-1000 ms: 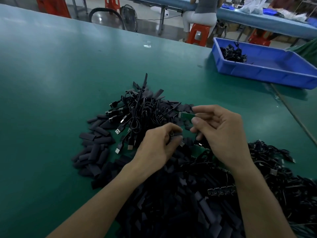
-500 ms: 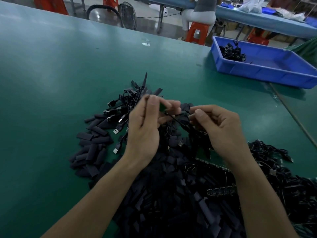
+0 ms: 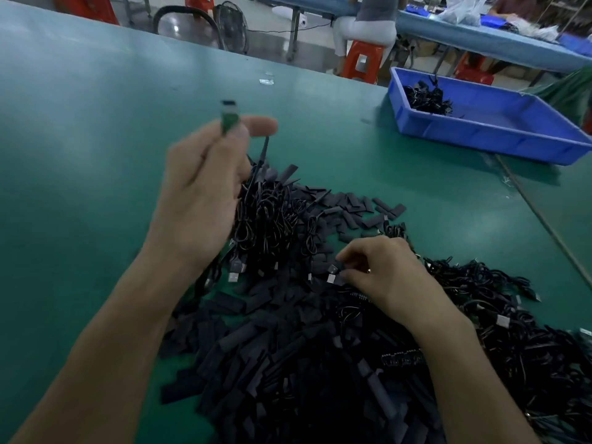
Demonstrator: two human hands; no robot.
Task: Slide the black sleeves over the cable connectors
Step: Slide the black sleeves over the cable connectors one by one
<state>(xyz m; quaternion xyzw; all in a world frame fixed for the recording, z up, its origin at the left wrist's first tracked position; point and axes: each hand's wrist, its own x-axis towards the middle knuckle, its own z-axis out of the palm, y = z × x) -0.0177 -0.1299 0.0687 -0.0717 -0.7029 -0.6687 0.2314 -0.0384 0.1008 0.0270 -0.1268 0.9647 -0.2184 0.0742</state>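
Green table (image 3: 96, 155), black sleeves (image 3: 256, 363), blue bin (image 3: 480, 136)

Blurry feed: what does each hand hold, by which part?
Left hand pinches the small green board connector by its lower end. Right hand is in the black sleeve pile; its hold cannot be told.

Dim, bluish overhead light puts a soft sheen on the matte green tabletop (image 3: 96, 161). The raised left hand (image 3: 198, 193) is motion-blurred, and the edges bow.
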